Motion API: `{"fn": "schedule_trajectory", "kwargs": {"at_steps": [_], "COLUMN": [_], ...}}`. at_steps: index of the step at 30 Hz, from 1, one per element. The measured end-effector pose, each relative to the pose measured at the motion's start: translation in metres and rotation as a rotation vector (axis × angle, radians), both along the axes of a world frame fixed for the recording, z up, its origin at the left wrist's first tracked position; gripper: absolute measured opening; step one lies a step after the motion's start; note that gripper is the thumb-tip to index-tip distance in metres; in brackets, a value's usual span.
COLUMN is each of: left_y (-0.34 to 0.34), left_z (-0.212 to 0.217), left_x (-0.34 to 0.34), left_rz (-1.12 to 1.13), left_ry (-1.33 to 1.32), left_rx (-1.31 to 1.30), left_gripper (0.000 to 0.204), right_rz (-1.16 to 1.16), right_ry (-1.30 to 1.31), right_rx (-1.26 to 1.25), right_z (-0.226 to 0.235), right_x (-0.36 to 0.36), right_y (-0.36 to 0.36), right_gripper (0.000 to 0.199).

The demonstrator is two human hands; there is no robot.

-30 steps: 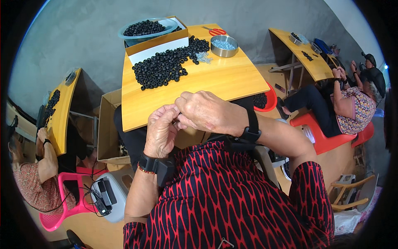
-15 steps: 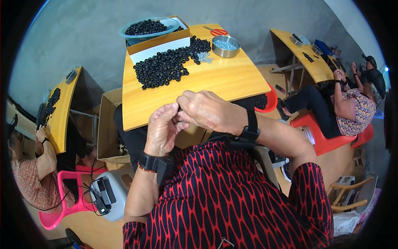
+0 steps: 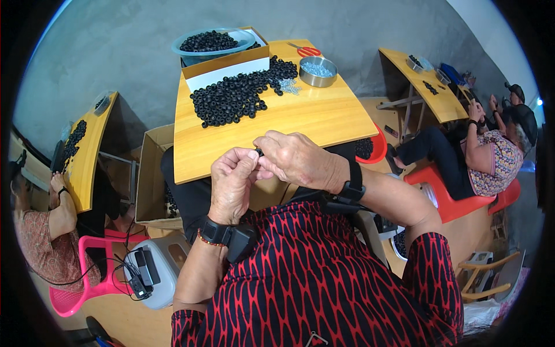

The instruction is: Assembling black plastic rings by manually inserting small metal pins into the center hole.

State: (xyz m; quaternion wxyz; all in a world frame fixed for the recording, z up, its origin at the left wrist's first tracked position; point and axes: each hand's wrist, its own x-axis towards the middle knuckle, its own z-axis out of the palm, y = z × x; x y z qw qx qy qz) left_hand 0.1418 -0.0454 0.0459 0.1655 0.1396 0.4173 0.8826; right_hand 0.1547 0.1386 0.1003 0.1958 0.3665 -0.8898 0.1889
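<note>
In front of my chest, over the table's near edge, both hands meet. My left hand [image 3: 232, 180] pinches a small black round piece [image 3: 258, 152] between thumb and fingertips. My right hand [image 3: 303, 163] is closed against the same piece from the right, its fingertips mostly hidden behind the knuckles. Beyond them on the wooden table [image 3: 277, 124] spreads a heap of black bead-like pieces [image 3: 228, 99] with holes. A small pile of clear or silvery bits [image 3: 289, 87] lies at its right end, beside a round metal tin [image 3: 317, 80] holding similar pale bits.
A blue-rimmed bowl of black pieces [image 3: 208, 41] rests on a cardboard box [image 3: 228, 73] at the back. Red-handled scissors [image 3: 308, 51] lie behind the tin. A red basin [image 3: 378, 147] stands right of the table, a large carton [image 3: 151, 179] left. Other people sit at side tables.
Both hands have parted slightly at the fingertips, so the black piece shows more clearly between them. The whole view has shifted a little, with the table lower in it.
</note>
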Motion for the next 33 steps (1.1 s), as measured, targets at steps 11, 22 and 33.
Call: {"fn": "schedule_trajectory", "kwargs": {"at_steps": [11, 22, 33], "left_y": [0.002, -0.003, -0.150], "left_z": [-0.002, -0.007, -0.070], "left_x": [-0.001, -0.009, -0.108], "left_rz": [0.110, 0.030, 0.968], "left_ry": [0.042, -0.072, -0.224], "left_rx": [-0.049, -0.026, 0.135], "left_gripper": [0.011, 0.014, 0.053], "right_rz": [-0.022, -0.018, -0.297], "right_ry": [0.047, -0.128, -0.424], "right_rx": [0.012, -0.142, -0.077], "right_z": [-0.004, 0.001, -0.060], "right_x": [0.000, -0.006, -0.029], "right_y": [-0.008, -0.004, 0.041], "right_gripper": [0.030, 0.034, 0.029]}}
